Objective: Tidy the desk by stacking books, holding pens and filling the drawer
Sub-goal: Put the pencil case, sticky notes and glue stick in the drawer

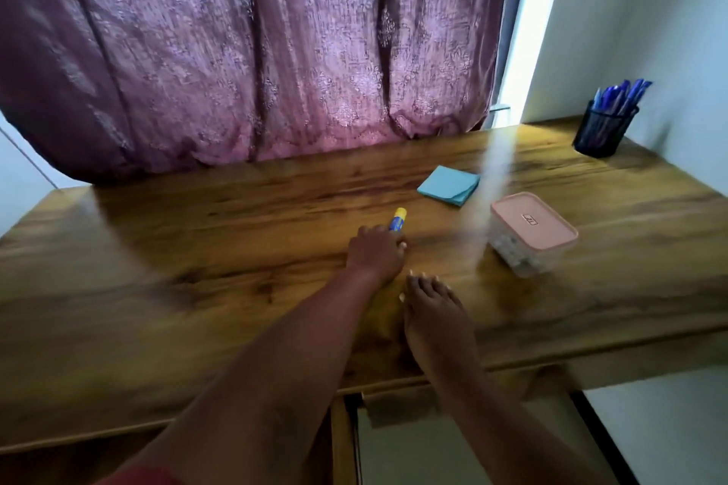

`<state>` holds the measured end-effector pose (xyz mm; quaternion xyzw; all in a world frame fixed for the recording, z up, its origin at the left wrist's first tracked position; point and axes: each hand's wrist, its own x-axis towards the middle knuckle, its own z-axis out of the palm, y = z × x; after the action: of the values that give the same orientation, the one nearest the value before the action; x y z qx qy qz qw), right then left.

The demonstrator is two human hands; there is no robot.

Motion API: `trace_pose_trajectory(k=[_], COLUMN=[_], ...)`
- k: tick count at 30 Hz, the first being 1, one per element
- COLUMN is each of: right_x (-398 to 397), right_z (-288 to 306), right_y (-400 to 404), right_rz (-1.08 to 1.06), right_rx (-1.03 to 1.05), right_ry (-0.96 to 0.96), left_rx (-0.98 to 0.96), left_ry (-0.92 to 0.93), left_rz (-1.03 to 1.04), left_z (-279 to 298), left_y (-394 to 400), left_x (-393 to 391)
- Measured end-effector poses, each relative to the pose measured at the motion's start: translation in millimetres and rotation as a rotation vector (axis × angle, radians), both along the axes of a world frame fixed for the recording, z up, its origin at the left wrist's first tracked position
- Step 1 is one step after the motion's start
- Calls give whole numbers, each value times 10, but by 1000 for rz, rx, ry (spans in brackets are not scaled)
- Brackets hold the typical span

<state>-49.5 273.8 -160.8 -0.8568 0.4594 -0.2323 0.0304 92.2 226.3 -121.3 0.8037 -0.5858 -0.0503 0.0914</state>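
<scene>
A blue and yellow glue stick (398,221) lies on the wooden desk (197,248), and my left hand (376,252) covers its near end with the fingers curled around it. My right hand (431,311) rests flat on the desk just behind and to the right, fingers apart, holding nothing. A blue pad of sticky notes (449,185) lies farther back. A clear box with a pink lid (532,234) stands to the right. At the back right corner a black mesh holder (604,130) carries several blue pens. Below the desk's front edge an open drawer (453,441) shows.
A purple patterned curtain (256,51) hangs along the back of the desk. A pale wall (669,31) rises at the right, with a bright strip of window light beside the curtain.
</scene>
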Motion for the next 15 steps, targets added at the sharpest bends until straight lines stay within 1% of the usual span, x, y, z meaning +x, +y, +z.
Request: trace_pose_trajectory(k=[3, 7, 8, 10, 12, 14, 15], right_x=[-1, -51, -78, -118, -158, -156, -132], right_z=[-17, 90, 128, 241, 408, 559, 629], right_y=[-9, -60, -60, -27, -10, 52, 130], right_rz=[-6, 11, 20, 34, 24, 47, 67], right_rx=[0, -41, -39, 45, 207, 322, 334], right_ry=[1, -3, -8, 16, 51, 126, 160], left_rx=[-56, -81, -92, -94, -93, -66, -42], left_ry=[54, 255, 307, 412, 562, 694, 722], left_rz=[-4, -23, -25, -27, -9, 60, 93], left_z=[-18, 152, 203, 285, 348, 396, 400], left_y=[4, 341, 527, 990, 1557, 2224, 2559], left_x=[12, 9, 19, 82, 215, 420, 549])
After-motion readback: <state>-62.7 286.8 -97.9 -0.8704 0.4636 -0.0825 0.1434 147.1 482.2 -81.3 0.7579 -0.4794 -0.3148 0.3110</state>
